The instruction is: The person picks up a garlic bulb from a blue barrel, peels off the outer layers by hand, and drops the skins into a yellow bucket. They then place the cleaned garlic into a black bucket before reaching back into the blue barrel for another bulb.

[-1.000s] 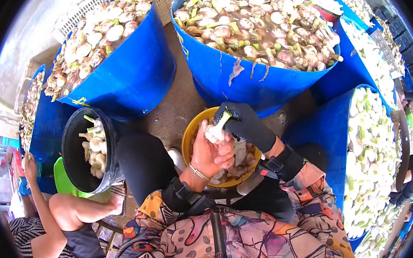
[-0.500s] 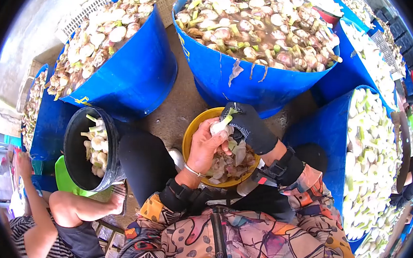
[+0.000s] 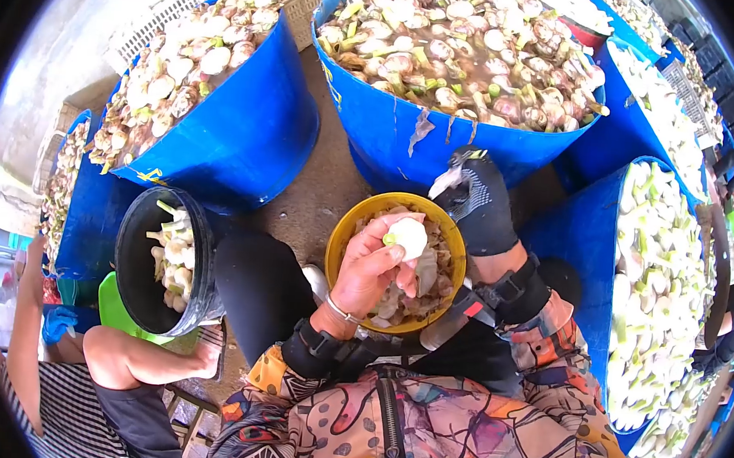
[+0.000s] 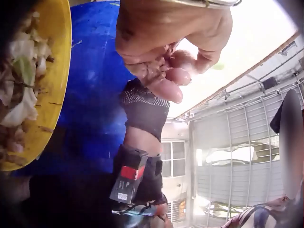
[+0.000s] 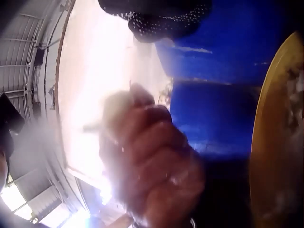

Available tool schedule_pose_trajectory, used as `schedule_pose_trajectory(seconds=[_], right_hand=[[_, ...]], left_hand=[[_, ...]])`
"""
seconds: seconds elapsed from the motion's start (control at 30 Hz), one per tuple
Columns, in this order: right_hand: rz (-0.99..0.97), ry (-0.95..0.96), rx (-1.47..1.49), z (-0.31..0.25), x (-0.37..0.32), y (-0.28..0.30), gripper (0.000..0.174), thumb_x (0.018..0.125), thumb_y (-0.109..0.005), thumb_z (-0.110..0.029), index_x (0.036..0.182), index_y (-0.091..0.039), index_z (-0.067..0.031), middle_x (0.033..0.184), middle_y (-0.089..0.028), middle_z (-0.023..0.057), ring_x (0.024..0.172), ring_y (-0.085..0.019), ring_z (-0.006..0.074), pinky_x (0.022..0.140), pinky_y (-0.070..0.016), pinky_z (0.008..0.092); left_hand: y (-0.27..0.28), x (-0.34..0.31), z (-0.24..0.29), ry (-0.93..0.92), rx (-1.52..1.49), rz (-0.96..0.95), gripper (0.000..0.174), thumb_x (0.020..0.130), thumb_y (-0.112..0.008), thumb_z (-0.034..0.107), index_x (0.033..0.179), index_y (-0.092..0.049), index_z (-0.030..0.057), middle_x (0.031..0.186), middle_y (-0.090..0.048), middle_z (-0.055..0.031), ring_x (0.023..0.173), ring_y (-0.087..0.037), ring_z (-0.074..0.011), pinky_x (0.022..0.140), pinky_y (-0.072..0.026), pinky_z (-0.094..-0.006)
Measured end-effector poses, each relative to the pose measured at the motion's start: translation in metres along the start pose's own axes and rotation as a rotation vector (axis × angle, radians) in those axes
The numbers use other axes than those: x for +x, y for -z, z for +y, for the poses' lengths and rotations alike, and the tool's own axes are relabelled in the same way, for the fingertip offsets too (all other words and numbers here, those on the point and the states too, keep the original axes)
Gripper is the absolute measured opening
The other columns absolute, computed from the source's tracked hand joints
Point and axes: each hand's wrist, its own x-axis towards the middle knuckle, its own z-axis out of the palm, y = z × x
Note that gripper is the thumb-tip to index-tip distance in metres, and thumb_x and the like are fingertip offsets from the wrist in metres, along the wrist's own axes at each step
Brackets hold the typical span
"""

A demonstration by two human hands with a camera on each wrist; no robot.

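Note:
My bare left hand, a bracelet at its wrist, holds a white garlic bulb between thumb and fingers above the yellow bucket. The bulb's cleaned, rounded face points up. Papery garlic peels fill that bucket. Up and to the right, my gloved right hand is apart from the bulb and pinches a pale strip of garlic skin at its fingertips. In the right wrist view the curled left hand and the bulb are blurred; the dotted glove shows at the top.
A black bucket with trimmed garlic bulbs stands left of my knee. Large blue tubs heaped with garlic curve around the front and both sides. At the lower left sits another person, bare leg close to the black bucket.
My right hand has come away from the bulb, up and to the right, with a strip of skin. The left hand keeps the bulb, now turned with its white rounded side up.

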Motion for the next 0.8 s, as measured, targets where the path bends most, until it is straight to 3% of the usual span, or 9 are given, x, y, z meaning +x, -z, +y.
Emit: schedule_pose_trajectory(seconds=[0.03, 0.1, 0.2, 0.23, 0.33, 0.37, 0.57, 0.67, 0.8], right_hand=[[-0.135, 0.232, -0.345, -0.005, 0.007, 0.012, 0.014, 0.083, -0.053, -0.013, 0.09, -0.061, -0.0031, 0.073, -0.057, 0.0021, 0.061, -0.053, 0.0113, 0.055, -0.0441, 0.0249], [-0.344, 0.13, -0.283, -0.004, 0.008, 0.014, 0.021, 0.076, -0.059, -0.013, 0.094, -0.062, -0.003, 0.078, -0.062, 0.0102, 0.065, -0.061, 0.0224, 0.06, -0.0485, 0.0318], [-0.683, 0.259, -1.155, -0.012, -0.01, 0.004, 0.025, 0.074, -0.06, -0.011, 0.098, -0.064, -0.0052, 0.086, -0.064, 0.0169, 0.075, -0.063, 0.032, 0.066, -0.0496, 0.0375], [-0.731, 0.141, -1.2, -0.02, -0.012, -0.001, 0.031, 0.074, -0.062, -0.004, 0.105, -0.064, -0.0038, 0.1, -0.064, 0.0176, 0.086, -0.064, 0.0282, 0.074, -0.0489, 0.0333], [-0.672, 0.123, -0.91, -0.028, -0.009, -0.008, 0.031, 0.075, -0.063, -0.005, 0.106, -0.062, -0.0032, 0.097, -0.065, 0.0165, 0.085, -0.064, 0.027, 0.076, -0.0489, 0.0317], [-0.711, 0.03, -0.74, -0.033, -0.006, -0.01, 0.03, 0.078, -0.064, -0.007, 0.108, -0.06, -0.0022, 0.097, -0.065, 0.0117, 0.088, -0.062, 0.0204, 0.08, -0.048, 0.0313], [-0.556, -0.141, -0.197, -0.027, -0.026, -0.04, 0.034, 0.083, -0.064, -0.021, 0.108, -0.057, 0.0006, 0.097, -0.061, 0.007, 0.091, -0.055, 0.0131, 0.081, -0.0464, 0.0308], [-0.664, -0.217, -0.154, -0.022, -0.021, -0.032, 0.042, 0.083, -0.065, -0.024, 0.114, -0.053, 0.0006, 0.098, -0.061, 0.008, 0.092, -0.054, 0.0133, 0.082, -0.046, 0.0308], [-0.6, -0.214, -0.23, -0.024, -0.019, -0.033, 0.041, 0.08, -0.068, -0.023, 0.11, -0.053, 0.0003, 0.093, -0.06, 0.0072, 0.086, -0.054, 0.0127, 0.079, -0.0468, 0.0307]], left_hand=[[0.001, -0.001, 0.0, 0.006, 0.012, 0.009, 0.044, 0.085, -0.057, 0.011, 0.126, -0.045, -0.0001, 0.089, -0.055, -0.0051, 0.059, -0.051, -0.0092, 0.056, -0.0525, -0.0263], [0.004, -0.002, -0.002, 0.016, 0.036, 0.027, 0.044, 0.083, -0.057, 0.009, 0.125, -0.046, 0.0004, 0.091, -0.055, -0.0047, 0.058, -0.051, -0.0087, 0.055, -0.0519, -0.0254], [0.007, -0.007, 0.009, -0.05, 0.214, 0.087, 0.045, 0.082, -0.056, 0.005, 0.125, -0.046, 0.0014, 0.096, -0.056, -0.0051, 0.057, -0.05, -0.0082, 0.057, -0.0511, -0.0237], [0.014, -0.011, 0.014, -0.043, 0.277, 0.073, 0.046, 0.081, -0.055, 0.002, 0.126, -0.046, 0.0018, 0.102, -0.055, -0.006, 0.066, -0.053, -0.0083, 0.059, -0.0503, -0.0219], [0.01, -0.022, 0.029, -0.041, 0.445, 0.108, 0.047, 0.08, -0.056, 0.001, 0.126, -0.046, 0.0017, 0.106, -0.054, -0.0065, 0.08, -0.054, -0.0091, 0.06, -0.0495, -0.0215], [0.013, -0.024, 0.03, 0.01, 0.461, 0.113, 0.05, 0.079, -0.056, -0.001, 0.127, -0.043, 0.0024, 0.108, -0.053, -0.007, 0.088, -0.053, -0.0099, 0.059, -0.0491, -0.0213], [0.013, -0.022, 0.023, -0.093, 0.617, 0.157, 0.052, 0.076, -0.059, -0.007, 0.121, -0.037, 0.0062, 0.107, -0.054, -0.0101, 0.087, -0.055, -0.0117, 0.059, -0.0496, -0.0217], [0.012, -0.021, 0.029, -0.018, 0.45, 0.173, 0.052, 0.076, -0.063, -0.006, 0.118, -0.036, 0.0079, 0.102, -0.056, -0.0093, 0.082, -0.057, -0.0125, 0.058, -0.0498, -0.0236], [0.026, -0.017, 0.018, -0.193, 0.468, 0.208, 0.046, 0.08, -0.066, 0.007, 0.117, -0.039, 0.0069, 0.107, -0.055, -0.012, 0.085, -0.058, -0.0164, 0.06, -0.0526, -0.0252]])
